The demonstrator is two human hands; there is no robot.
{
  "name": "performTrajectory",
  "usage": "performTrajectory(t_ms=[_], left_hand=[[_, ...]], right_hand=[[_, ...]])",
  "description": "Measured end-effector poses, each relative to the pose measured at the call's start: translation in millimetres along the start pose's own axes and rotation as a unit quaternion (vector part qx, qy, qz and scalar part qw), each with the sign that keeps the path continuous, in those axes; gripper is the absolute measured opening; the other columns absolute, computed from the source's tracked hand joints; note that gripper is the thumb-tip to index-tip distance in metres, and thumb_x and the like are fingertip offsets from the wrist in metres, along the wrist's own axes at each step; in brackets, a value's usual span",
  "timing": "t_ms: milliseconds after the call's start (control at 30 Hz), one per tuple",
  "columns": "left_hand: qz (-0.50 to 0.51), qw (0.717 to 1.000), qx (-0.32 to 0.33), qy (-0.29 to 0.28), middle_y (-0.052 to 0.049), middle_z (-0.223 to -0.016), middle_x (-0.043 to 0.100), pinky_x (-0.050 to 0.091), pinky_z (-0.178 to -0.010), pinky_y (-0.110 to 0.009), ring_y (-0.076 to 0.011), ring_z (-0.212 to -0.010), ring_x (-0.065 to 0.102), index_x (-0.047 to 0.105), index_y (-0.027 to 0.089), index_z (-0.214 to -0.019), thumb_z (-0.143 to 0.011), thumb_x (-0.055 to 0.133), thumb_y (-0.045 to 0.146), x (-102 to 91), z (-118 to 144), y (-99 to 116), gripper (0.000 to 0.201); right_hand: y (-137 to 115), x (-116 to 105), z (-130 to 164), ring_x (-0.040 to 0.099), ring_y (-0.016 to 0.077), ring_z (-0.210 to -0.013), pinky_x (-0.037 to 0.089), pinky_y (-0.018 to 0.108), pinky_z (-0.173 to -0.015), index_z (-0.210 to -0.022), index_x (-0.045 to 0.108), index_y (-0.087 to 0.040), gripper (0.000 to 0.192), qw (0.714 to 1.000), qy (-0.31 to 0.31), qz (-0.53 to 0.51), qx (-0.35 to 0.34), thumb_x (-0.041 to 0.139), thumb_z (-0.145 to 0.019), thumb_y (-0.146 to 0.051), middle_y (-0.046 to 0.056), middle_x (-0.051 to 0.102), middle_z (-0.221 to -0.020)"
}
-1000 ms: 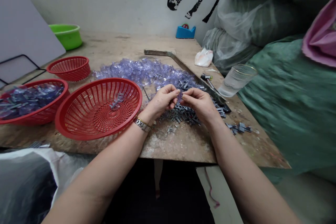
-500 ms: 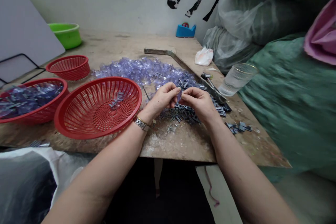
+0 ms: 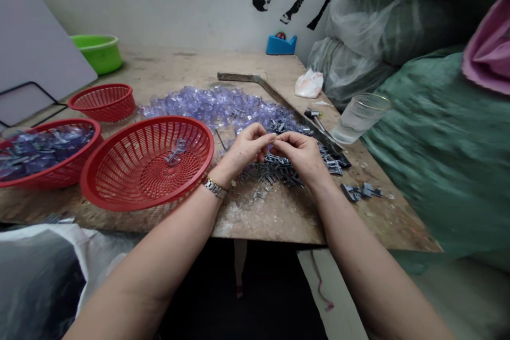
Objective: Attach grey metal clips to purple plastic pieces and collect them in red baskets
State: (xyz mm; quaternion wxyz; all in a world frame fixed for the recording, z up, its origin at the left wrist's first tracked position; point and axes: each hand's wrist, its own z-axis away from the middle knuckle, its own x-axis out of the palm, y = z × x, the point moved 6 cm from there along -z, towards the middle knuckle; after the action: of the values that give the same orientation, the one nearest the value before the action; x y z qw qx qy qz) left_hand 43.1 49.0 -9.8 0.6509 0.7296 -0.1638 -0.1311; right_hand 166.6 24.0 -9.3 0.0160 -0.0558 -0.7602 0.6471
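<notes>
Pinching perhaps one piece [image 3: 271, 147], two hands [image 3: 250, 146] meet.

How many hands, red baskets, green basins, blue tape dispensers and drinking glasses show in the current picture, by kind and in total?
Hands: 2 (left hand, right hand)
Red baskets: 3
Green basin: 1
Blue tape dispenser: 1
Drinking glass: 1
Total: 8
</notes>
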Motion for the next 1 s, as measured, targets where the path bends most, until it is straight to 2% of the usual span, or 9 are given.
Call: performTrajectory(t_ms=[467, 767, 1000], left_hand=[[0.031, 0.999, 0.006, -0.007, 0.007, -0.053, 0.051, 0.028, -0.038, -0.015, -0.0028, -0.04, 0.046, 0.045, 0.018, -0.075, -0.081, 0.063, 0.03, -1.3, -0.2, -1.4, 0.022], [0.018, 0.999, 0.019, -0.018, 0.008, -0.052, 0.051, 0.029, -0.038, -0.016, -0.0035, -0.039, 0.047, 0.045, 0.019, -0.076, -0.08, 0.064, 0.03, -0.5, -1.1, -0.9, 0.022], [-0.002, 0.999, 0.035, -0.024, 0.008, -0.057, 0.051, 0.03, -0.042, -0.016, -0.0034, -0.042, 0.048, 0.045, 0.019, -0.079, -0.074, 0.069, 0.027, 0.9, -2.1, 1.3, 0.026]], right_hand=[[0.4, 1.6, 0.7, 0.061, 0.0134, -0.062, 0.054, 0.03, -0.068, -0.063, 0.065, -0.019, 0.025, 1.0, 0.0, -0.013, 0.007, 0.078, -0.059, -0.04, -0.001, 0.064, -0.061], [-5.8, -0.3, 1.5, 0.06, 0.0144, -0.063, 0.053, 0.03, -0.067, -0.063, 0.066, -0.02, 0.015, 0.999, 0.004, 0.031, -0.035, 0.072, -0.064, -0.034, -0.001, 0.064, -0.062], [-3.1, -2.7, -0.3, 0.058, 0.0137, -0.061, 0.053, 0.03, -0.065, -0.063, 0.065, -0.02, 0.022, 1.0, 0.015, 0.004, -0.025, 0.073, -0.063, -0.04, -0.001, 0.062, -0.061]])
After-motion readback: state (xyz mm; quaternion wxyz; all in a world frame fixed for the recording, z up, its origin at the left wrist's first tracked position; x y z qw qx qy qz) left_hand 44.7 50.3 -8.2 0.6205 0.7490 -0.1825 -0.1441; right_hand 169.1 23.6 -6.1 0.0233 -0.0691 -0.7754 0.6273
